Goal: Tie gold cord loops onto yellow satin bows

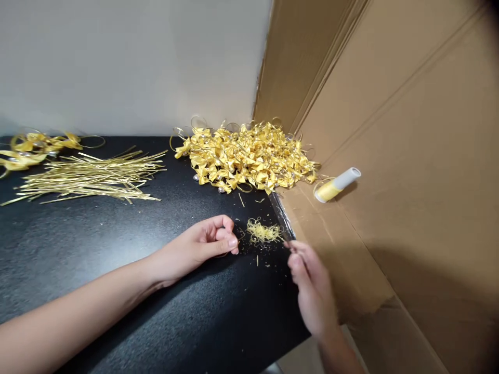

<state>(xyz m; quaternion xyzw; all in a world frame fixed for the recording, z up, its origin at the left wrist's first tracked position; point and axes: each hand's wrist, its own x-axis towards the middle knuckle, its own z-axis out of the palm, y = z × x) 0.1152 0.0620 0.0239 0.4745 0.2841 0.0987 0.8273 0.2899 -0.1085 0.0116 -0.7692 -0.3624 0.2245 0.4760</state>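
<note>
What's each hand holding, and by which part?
The left hand apparently pinches a thin gold strand; which part is unclear. The right hand grips a slim dark tool behind its tip; blur hides its type.

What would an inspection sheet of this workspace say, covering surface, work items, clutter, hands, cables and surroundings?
Surface: dark tabletop, speckled with bits between the hands.
Work items: large heap of yellow bows at the back; smaller bunch of bows at far left, cut off by the frame; gold strips in a loose pile.
Clutter: yellow scraps heaped between the hands.
Left hand: pinching a thin strand.
Right hand: gripping a slim tool, type unclear.
Cables: nothing seen.
Surroundings: pale wall behind; cardboard at right, with a thread-wound tube on it.
</note>
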